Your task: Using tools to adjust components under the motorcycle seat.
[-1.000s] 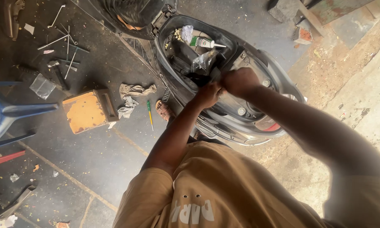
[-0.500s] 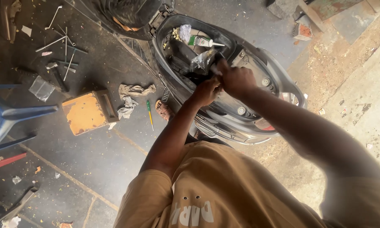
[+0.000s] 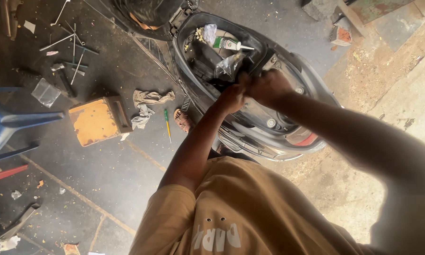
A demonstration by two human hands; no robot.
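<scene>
Ok, both hands closed at scooter (image 3: 288, 127) bin rim: left hand (image 3: 231, 98), right hand (image 3: 269, 87); what they're pinching can't be told. Best to brace firmly, avoid tube (image 3: 227, 44).

Our left hand (image 3: 232, 98) and right hand (image 3: 267, 86) bunch together, so we cannot tell what our fingers grip; the scooter (image 3: 269, 118) runs off the top edge; our right forearm blurs.
</scene>
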